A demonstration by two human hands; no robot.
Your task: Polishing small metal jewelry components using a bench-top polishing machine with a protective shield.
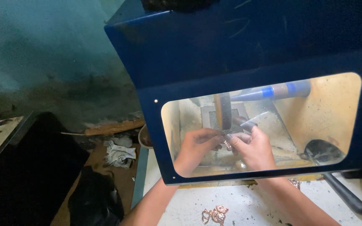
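Both my hands reach inside a blue machine housing [239, 46] and show through its clear window. My left hand [197, 148] and my right hand [252, 148] together pinch a small coppery metal piece [228, 145]. They hold it just under a thin brown buffing wheel [223, 111]. The wheel sits on a tapered spindle wrapped in blue tape [273, 91] that runs to the right. Fingers cover most of the piece.
Coppery ornament pieces [215, 214] lie on the white bench in front of the housing. A black-handled tool [340, 190] lies at the right. A crumpled white cloth [120, 152] and a dark bag [95, 199] sit at the left on the floor.
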